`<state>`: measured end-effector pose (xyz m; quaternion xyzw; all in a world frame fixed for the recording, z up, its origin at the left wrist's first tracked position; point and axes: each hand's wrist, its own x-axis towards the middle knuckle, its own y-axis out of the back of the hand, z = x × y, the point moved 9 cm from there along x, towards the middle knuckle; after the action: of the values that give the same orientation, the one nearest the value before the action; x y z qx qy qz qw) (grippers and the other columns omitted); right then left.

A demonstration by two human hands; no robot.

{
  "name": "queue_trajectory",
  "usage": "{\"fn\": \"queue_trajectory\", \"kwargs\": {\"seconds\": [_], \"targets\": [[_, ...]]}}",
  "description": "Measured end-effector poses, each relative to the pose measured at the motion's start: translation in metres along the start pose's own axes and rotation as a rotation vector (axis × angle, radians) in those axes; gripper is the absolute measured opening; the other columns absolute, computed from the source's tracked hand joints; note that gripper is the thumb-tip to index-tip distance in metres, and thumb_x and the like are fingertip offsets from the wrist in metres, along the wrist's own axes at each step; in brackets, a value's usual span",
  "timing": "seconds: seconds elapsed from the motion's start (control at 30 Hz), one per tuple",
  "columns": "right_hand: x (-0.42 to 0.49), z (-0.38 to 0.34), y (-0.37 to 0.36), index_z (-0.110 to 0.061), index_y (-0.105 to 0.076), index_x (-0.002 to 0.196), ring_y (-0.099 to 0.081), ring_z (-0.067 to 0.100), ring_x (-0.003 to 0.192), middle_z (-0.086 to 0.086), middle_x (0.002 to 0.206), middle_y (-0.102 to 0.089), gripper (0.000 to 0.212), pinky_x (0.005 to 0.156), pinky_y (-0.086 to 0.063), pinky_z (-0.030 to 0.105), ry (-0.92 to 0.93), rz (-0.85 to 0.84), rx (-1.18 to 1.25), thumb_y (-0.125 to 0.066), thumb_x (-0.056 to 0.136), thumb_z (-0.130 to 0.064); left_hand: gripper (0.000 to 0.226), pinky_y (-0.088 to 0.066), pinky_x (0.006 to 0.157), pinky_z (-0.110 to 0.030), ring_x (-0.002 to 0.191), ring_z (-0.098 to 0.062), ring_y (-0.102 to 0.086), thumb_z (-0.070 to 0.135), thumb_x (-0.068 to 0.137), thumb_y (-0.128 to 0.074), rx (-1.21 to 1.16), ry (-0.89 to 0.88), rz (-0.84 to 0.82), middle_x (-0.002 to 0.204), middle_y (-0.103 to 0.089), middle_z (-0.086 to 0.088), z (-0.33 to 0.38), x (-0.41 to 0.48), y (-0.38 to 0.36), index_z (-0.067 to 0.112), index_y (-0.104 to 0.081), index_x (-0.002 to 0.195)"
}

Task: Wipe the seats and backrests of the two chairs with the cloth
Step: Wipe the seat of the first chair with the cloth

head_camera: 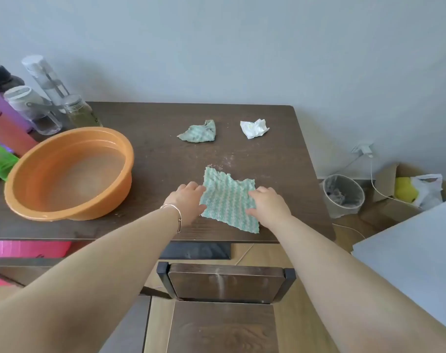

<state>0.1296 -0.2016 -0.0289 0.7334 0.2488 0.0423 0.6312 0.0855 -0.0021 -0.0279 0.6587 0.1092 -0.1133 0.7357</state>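
Near the table's [160,149] front edge, bent fingers of the left hand [188,200] and right hand [269,203] touch the side edges of the flat green cloth [228,200]; pinching or only pressing, I cannot tell. Toward the back edge lie a crumpled cloth [199,132] and a white tissue [253,128]; an orange basin [107,200] of water stands at the left edge, bottles [46,80] at the back left corner. A wooden chair [225,284] faces the front edge; a grey bin [343,197] sits on the floor beyond the right edge.
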Motion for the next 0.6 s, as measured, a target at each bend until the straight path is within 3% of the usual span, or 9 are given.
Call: {"fn": "queue_trajectory", "kwargs": {"seconds": [0.23,0.6], "targets": [[0.034,0.002,-0.022,-0.022,-0.055,0.133,-0.043,0.023,0.115,-0.001,0.13,-0.053,0.046,0.092,-0.045,0.038,0.005,0.003,-0.071,-0.061,0.093,-0.044,0.046,-0.045,0.095,-0.04,0.124,-0.026,-0.039,0.036,0.099,-0.045,0.045,-0.033,0.026,0.145,-0.037,0.002,-0.001,0.049,-0.016,0.027,-0.035,0.143],[0.038,0.017,-0.029,-0.023,-0.064,0.123,-0.044,0.021,0.111,-0.007,0.122,-0.058,0.038,0.092,-0.042,0.04,0.009,0.121,0.15,-0.068,0.089,-0.04,0.034,-0.038,0.097,-0.035,0.116,-0.019,-0.044,0.04,0.094,-0.058,-0.077,-0.059,0.135,0.126,-0.051,0.007,-0.007,0.07,-0.024,0.03,-0.055,0.127]]}}
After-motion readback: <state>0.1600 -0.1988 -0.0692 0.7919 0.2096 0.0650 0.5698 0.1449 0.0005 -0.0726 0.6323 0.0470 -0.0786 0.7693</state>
